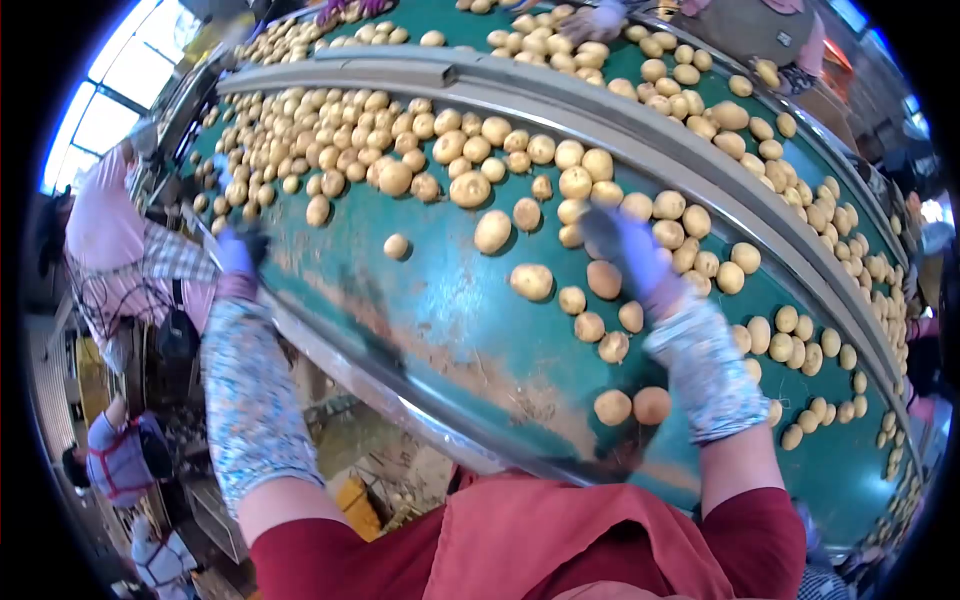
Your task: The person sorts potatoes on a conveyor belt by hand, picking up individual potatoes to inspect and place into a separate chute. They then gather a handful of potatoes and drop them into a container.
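Many pale potatoes (470,189) lie on a green conveyor belt (400,300), packed most thickly along its far side. My right hand (625,245), in a purple glove with dark fingers, reaches over the belt among the potatoes, its fingers smeared by motion. Just below it sits a brownish potato (604,280). My left hand (243,250), gloved the same way, is at the near left edge of the belt, also blurred, its fingers hardly distinguishable. Patterned sleeve covers reach up both forearms. Nearer to me, a darker potato (651,406) rests beside a paler one (613,407).
A metal divider rail (560,95) separates this belt from a second lane of potatoes (730,116). Gloved hands of other people (600,20) work across it. A person in pink (105,215) stands at the left. The near metal edge (400,400) runs before my body.
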Motion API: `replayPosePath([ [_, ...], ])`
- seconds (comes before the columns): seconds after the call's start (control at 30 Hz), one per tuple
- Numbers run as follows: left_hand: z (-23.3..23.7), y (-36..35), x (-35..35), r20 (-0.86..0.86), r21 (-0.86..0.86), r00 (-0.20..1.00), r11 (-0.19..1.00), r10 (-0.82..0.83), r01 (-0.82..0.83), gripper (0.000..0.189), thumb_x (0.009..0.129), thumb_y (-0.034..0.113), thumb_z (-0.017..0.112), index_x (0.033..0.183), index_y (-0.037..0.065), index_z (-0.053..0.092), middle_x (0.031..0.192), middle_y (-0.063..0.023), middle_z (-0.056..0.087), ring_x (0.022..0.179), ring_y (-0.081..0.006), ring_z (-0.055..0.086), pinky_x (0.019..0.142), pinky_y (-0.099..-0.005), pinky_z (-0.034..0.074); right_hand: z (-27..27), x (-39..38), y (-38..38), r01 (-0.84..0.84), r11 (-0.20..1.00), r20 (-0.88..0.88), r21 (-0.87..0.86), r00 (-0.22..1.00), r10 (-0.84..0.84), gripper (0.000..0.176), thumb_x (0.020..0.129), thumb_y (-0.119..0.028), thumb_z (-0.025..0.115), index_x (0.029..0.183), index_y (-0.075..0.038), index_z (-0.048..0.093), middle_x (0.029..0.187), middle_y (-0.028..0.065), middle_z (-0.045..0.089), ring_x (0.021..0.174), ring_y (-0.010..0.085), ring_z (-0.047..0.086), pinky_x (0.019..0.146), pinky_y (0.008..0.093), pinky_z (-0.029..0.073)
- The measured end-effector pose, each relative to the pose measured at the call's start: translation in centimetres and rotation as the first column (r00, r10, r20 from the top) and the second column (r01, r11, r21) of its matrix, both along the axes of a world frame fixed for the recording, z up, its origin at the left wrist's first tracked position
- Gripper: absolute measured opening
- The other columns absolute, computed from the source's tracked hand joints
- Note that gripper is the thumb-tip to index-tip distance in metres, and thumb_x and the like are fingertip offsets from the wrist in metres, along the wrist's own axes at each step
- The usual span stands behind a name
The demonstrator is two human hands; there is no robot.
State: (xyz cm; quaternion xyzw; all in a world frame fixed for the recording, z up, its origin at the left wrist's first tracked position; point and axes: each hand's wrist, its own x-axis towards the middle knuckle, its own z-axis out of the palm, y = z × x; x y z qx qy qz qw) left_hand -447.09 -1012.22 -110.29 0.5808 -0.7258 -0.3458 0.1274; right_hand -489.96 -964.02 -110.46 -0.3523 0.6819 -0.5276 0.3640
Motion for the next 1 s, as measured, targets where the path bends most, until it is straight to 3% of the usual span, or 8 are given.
replayPosePath([
  [0.13, -0.8, 15.4, -17.1, -0.151, 0.134, 0.919, 0.914, -0.364, 0.384, 0.057, 0.09, 0.02, 0.071, 0.143, 0.01, 0.052, 0.12, -0.0123, 0.068, 0.095, -0.0247, 0.068, 0.081, -0.0388, 0.055, -1.8, 7.9, -4.3, -0.167, 0.834, -0.696, 0.526, 0.478, 0.536, 0.043, 0.09, -0.031, 0.069, 0.128, -0.014, 0.061, 0.121, 0.0171, 0.065, 0.11, 0.0336, 0.064, 0.093, 0.0448, 0.052],
  [0.2, -4.8, 19.7, -20.8, 0.025, -0.456, 0.724, 0.637, -0.689, 0.622, 0.055, 0.088, 0.024, 0.072, 0.138, 0.01, 0.054, 0.128, -0.0204, 0.062, 0.112, -0.0359, 0.062, 0.097, -0.045, 0.049, -1.6, 6.1, -4.9, -0.282, 0.857, -0.559, 0.431, 0.662, 0.499, 0.04, 0.09, -0.029, 0.068, 0.126, -0.014, 0.061, 0.116, 0.0145, 0.066, 0.103, 0.0313, 0.064, 0.089, 0.0437, 0.052],
  [0.43, -6.7, 26.7, -24.2, -0.007, -0.23, 0.673, 0.657, -0.739, 0.719, 0.062, 0.088, 0.03, 0.07, 0.144, 0.024, 0.046, 0.145, -0.0262, 0.044, 0.124, -0.047, 0.051, 0.103, -0.0506, 0.046, 0.7, -7.1, -7.6, 0.468, 0.883, 0.187, -0.031, 0.871, -0.454, 0.053, 0.088, -0.039, 0.073, 0.129, -0.008, 0.06, 0.112, 0.0103, 0.069, 0.11, 0.0237, 0.064, 0.088, 0.0337, 0.053],
  [0.53, -5.2, 23.3, -24.7, -0.251, 0.216, 0.679, 0.644, -0.689, 0.734, 0.061, 0.088, 0.033, 0.071, 0.142, 0.014, 0.05, 0.132, -0.0245, 0.057, 0.113, -0.0426, 0.059, 0.1, -0.0487, 0.049, -1.1, -7.3, -8.6, 0.374, 0.795, -0.625, 0.477, 0.781, 0.008, 0.075, 0.082, -0.056, 0.073, 0.139, -0.011, 0.054, 0.132, 0.0177, 0.062, 0.121, 0.0365, 0.06, 0.104, 0.0448, 0.048],
  [0.63, -4.9, 17.2, -26.9, -0.053, -0.385, 0.132, 0.142, -0.99, 0.912, 0.06, 0.078, 0.022, 0.085, 0.131, 0.01, 0.059, 0.114, -0.0124, 0.065, 0.106, -0.0258, 0.065, 0.092, -0.0374, 0.056, -1.2, -7.0, -11.4, 0.297, 0.79, -0.62, 0.536, 0.774, 0.129, 0.087, 0.076, -0.052, 0.079, 0.149, -0.019, 0.045, 0.146, 0.0229, 0.049, 0.129, 0.0395, 0.054, 0.109, 0.0465, 0.044],
  [0.73, -0.4, 16.2, -31.4, -0.811, 0.207, 0.532, 0.731, -0.243, 0.65, 0.043, 0.089, 0.018, 0.074, 0.128, 0.007, 0.059, 0.106, -0.0153, 0.062, 0.094, -0.0226, 0.064, 0.083, -0.0366, 0.055, -1.8, -6.9, -12.8, 0.161, 0.78, -0.573, 0.605, 0.768, 0.286, 0.085, 0.074, -0.05, 0.081, 0.146, -0.026, 0.046, 0.135, 0.0284, 0.049, 0.123, 0.0472, 0.054, 0.104, 0.0499, 0.047],
  [0.9, -6.0, 17.0, -27.9, 0.434, -0.393, 0.448, 0.283, -0.782, 0.875, 0.059, 0.083, 0.021, 0.071, 0.139, 0.015, 0.053, 0.14, -0.0191, 0.052, 0.132, -0.0449, 0.047, 0.104, -0.0517, 0.045, -2.8, -2.2, -12.4, -0.07, 0.838, -0.617, 0.541, 0.644, 0.452, 0.06, 0.073, -0.034, 0.081, 0.129, -0.022, 0.061, 0.129, 0.0255, 0.049, 0.116, 0.0462, 0.054, 0.099, 0.0503, 0.048],
  [1.0, -9.3, 16.2, -26.6, 0.402, -0.49, 0.53, 0.314, -0.747, 0.813, 0.057, 0.083, 0.017, 0.07, 0.138, 0.016, 0.054, 0.147, -0.0194, 0.048, 0.135, -0.0424, 0.046, 0.107, -0.0508, 0.044, -2.0, 3.4, -12.3, -0.227, 0.833, -0.636, 0.504, 0.556, 0.536, 0.049, 0.074, -0.022, 0.079, 0.121, -0.023, 0.065, 0.132, 0.0208, 0.046, 0.113, 0.0433, 0.054, 0.098, 0.0499, 0.05],
])
